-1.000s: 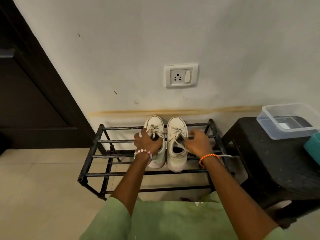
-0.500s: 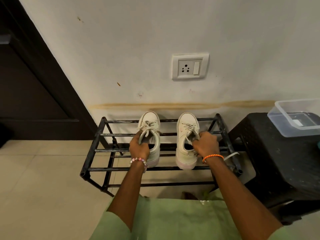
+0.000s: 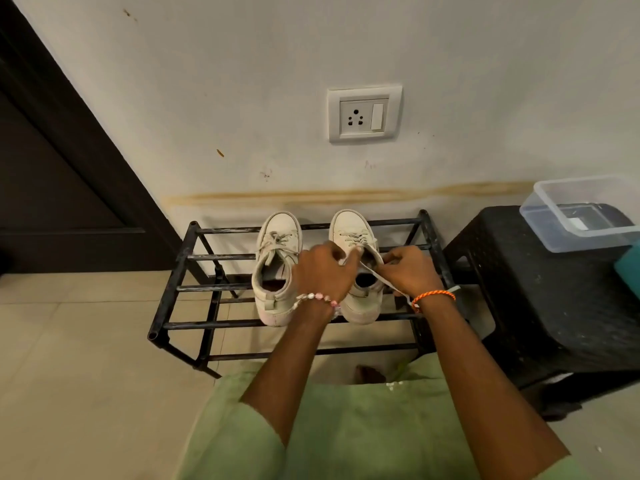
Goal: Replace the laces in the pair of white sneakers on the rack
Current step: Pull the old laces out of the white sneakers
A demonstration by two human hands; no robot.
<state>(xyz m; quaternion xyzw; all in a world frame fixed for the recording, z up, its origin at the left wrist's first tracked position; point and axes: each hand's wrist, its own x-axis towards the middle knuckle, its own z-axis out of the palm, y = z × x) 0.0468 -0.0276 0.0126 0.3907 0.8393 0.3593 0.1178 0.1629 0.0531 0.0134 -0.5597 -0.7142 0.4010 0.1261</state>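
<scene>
Head view: right sneaker (image 3: 360, 292) on rack (image 3: 180, 271). Left hand (image 3: 323, 271) and right hand (image 3: 410, 270) both pinching its lace (image 3: 372, 271). Left sneaker (image 3: 275, 268) just beside, untouched.

Two sneakers (image 3: 277, 268) sit side by side on the rack (image 3: 180, 258), stool (image 3: 540, 292) to its right.

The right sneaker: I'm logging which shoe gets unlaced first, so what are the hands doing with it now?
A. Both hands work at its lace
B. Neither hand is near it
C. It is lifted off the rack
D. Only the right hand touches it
A: the left hand and right hand both pinch the lace over the right sneaker, which stands on the rack; the left sneaker is untouched.
</scene>
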